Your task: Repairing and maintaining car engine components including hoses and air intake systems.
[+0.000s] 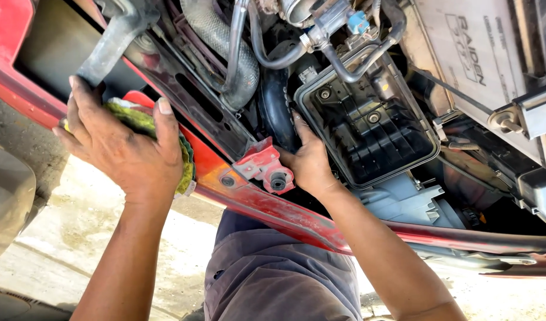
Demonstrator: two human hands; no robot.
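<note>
I look down into a red car's engine bay. My left hand (119,145) is closed over a green and yellow pleated filter (143,122), pressing it against the red front panel (216,163). My right hand (308,160) reaches past the panel and rests on the near left edge of the open black air filter housing (368,122), next to a black intake duct (276,104). Its fingertips are hidden behind the housing rim.
A red bracket with a black rubber mount (267,169) sits between my hands. Hoses (237,53) and a ribbed pipe (216,35) cross above. A grey battery (469,53) stands at the right. Pale concrete ground (65,226) lies below.
</note>
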